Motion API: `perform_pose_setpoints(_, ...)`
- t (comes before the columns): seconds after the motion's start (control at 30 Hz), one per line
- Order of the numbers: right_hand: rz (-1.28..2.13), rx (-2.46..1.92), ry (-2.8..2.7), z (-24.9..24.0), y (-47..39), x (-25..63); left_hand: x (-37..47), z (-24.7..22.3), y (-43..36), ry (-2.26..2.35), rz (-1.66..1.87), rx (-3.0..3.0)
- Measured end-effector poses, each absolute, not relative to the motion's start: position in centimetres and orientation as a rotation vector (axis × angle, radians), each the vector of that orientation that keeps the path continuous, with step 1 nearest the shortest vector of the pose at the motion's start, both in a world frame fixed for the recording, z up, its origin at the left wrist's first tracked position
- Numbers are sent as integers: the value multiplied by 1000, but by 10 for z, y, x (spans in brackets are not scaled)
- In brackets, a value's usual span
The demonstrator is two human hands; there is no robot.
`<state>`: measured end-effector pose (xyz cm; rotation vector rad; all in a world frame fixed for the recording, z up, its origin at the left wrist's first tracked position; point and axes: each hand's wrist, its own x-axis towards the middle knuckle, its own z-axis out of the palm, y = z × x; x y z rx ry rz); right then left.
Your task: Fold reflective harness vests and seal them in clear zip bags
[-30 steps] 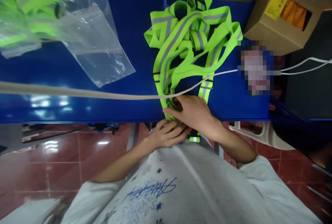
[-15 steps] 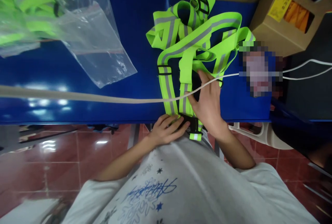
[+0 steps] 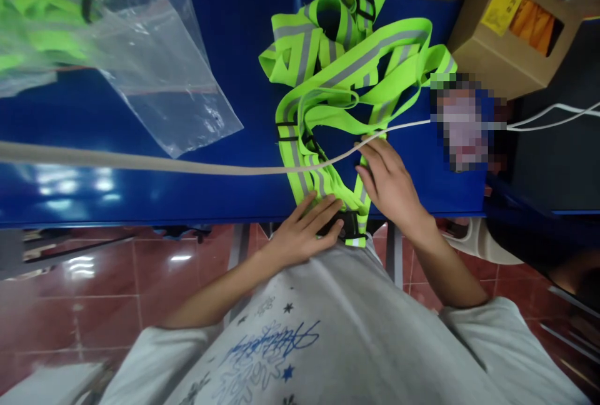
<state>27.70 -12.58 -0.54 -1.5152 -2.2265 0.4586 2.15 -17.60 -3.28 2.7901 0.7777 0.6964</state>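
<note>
A neon-green reflective strap harness (image 3: 356, 70) with grey stripes lies loosely looped on the blue table. Its lower straps hang over the front edge toward my body, where a black buckle (image 3: 349, 225) shows. My left hand (image 3: 302, 233) lies across the lower straps beside this buckle, its fingers spread and stretched out. My right hand (image 3: 394, 186) rests on the harness's right-hand strap, thumb and fingers apart. Part of that strap is hidden under the hand. A white cord (image 3: 225, 169) crosses the view in front of the harness and the right fingertips.
Clear plastic bags (image 3: 159, 74) lie at the left, with more green straps (image 3: 42, 11) in or under them. At the back right stands a cardboard box (image 3: 497, 58) with orange contents. A blurred-out object (image 3: 464, 127) hangs by the cord. The table's front edge (image 3: 140, 224) runs before my body.
My right hand has moved right, off the middle straps onto the right-hand strap. The middle strap has folded over to the left. My left fingers have spread wider over the lower straps.
</note>
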Motion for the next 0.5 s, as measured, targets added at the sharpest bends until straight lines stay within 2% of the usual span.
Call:
perform_pose_setpoints(0.27, 760, -1113, -2290, -16, -81, 268, 25, -28, -165, 675, 544, 2693)
perform_pose_setpoints(0.5, 530, -1048, -2376, 0, -125, 275, 27, -28, -165, 591, 527, 2662)
